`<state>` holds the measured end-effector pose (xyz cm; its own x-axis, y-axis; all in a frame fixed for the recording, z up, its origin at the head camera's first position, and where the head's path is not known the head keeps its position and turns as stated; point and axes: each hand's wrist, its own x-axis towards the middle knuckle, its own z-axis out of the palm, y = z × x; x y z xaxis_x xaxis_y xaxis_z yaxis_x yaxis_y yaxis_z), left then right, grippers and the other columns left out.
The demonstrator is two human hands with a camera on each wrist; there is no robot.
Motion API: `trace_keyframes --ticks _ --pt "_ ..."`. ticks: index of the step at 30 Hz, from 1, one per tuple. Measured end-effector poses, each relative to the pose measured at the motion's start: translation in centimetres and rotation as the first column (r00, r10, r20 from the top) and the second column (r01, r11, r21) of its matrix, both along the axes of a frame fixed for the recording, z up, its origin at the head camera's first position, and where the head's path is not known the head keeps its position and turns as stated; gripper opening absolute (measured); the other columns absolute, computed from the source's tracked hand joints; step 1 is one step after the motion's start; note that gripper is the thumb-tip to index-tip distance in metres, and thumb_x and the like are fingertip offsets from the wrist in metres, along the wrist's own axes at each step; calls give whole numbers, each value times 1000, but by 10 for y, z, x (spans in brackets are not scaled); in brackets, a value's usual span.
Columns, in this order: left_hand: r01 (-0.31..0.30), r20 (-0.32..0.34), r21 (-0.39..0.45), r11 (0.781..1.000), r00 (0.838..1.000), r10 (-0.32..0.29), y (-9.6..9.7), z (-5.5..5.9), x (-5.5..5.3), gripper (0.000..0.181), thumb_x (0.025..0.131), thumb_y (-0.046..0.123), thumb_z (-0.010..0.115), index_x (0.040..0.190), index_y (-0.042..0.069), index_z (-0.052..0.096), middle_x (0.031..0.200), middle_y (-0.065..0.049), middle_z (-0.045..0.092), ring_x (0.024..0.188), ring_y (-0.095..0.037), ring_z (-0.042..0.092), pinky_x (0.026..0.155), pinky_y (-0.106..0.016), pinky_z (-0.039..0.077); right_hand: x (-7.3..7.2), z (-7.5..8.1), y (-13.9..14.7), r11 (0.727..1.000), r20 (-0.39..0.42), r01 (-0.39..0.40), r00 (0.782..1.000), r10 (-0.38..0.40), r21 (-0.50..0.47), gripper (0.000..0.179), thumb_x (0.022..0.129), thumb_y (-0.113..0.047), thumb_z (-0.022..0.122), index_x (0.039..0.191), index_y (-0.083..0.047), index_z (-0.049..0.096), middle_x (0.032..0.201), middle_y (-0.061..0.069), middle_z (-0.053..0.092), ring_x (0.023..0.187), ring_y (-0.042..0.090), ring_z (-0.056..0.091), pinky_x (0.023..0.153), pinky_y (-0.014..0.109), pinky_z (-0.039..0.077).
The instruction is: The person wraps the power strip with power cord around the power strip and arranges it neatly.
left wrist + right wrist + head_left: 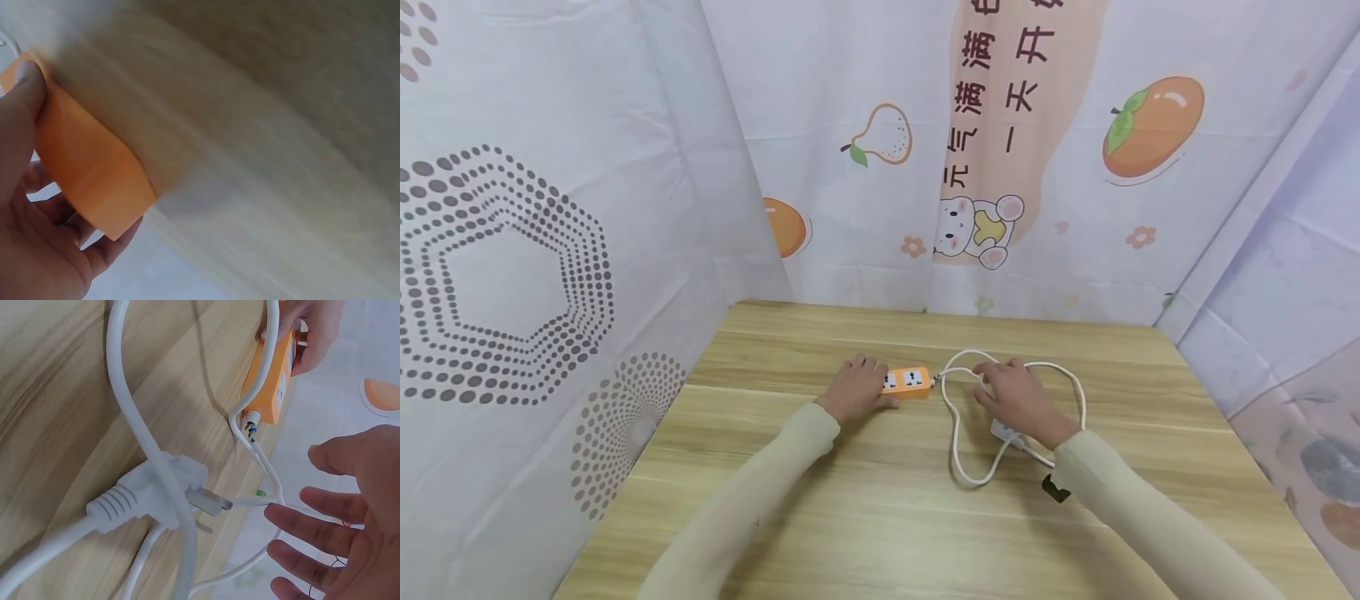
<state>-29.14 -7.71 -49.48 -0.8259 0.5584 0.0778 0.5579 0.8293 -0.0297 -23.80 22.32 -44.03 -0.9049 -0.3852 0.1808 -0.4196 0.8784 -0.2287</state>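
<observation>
An orange power strip [912, 382] with white sockets lies on the wooden table. My left hand [857, 389] grips its left end; in the left wrist view the thumb presses one side and the fingers curl round the other. A white power cord [957, 433] runs from the strip's right end in loose loops; coloured inner wires show near that end in the right wrist view. My right hand [1021, 400] hovers over the loops with fingers spread, holding nothing. Beneath it lies the cord's white plug [153, 490], its metal prongs bare, a stretch of cord crossing over it.
The wooden table [880, 533] is bounded behind by a printed curtain [850, 275] and on the left by a dotted curtain [647, 317]. A small black object [1056, 488] shows beside the right sleeve.
</observation>
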Motion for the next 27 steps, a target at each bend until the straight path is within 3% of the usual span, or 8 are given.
trace_keyframes --ticks 7,10,14,16,18,24,27 --pt "5 -81 -27 1000 997 -7 -5 -2 0 70 93 70 57 111 2 63 102 -9 65 91 -23 57 75 -39 52 -2 0 -8 1000 -26 -3 1000 3 -1 49 100 -29 67 136 3 59 120 19 71 107 46 60 91 65 45" --pt "15 -110 7 1000 994 -14 -4 -1 3 69 95 69 55 112 2 62 100 -8 64 89 -22 56 74 -37 51 -4 -2 -9 1000 -57 4 998 -5 -28 47 101 -22 67 136 7 57 105 19 73 99 46 62 85 62 49" --pt "46 -166 88 995 986 -31 0 7 7 66 96 65 58 115 2 62 103 -8 64 91 -21 57 75 -36 51 -7 -4 -10 991 -97 -19 995 6 -133 19 102 -9 62 112 6 67 73 6 67 74 32 61 68 49 51" --pt "61 -185 124 990 982 -37 3 13 10 65 97 64 58 116 2 64 105 -9 65 92 -22 58 78 -36 51 -8 -4 -11 979 -97 -37 995 18 -200 12 103 -5 61 104 4 68 69 3 65 66 23 57 64 43 49" --pt "66 -198 145 987 980 -37 5 19 13 64 98 63 57 118 3 65 105 -9 64 93 -21 57 80 -35 51 -8 -3 -15 964 -88 -52 996 30 -262 13 103 -4 59 105 4 69 70 3 65 63 16 55 64 40 48" --pt "72 -187 228 971 982 -29 5 25 20 60 100 58 57 119 1 67 98 -7 61 87 -19 53 73 -31 48 -2 7 -35 930 -145 -105 988 56 -353 20 103 -4 60 118 5 70 73 4 65 69 19 56 72 44 49" --pt "41 -94 335 941 996 -10 7 27 24 57 100 55 59 119 2 68 96 -5 60 84 -18 52 69 -30 46 3 9 -43 935 -233 -158 969 85 -318 23 101 -2 62 121 5 70 73 1 64 72 21 58 75 45 51"
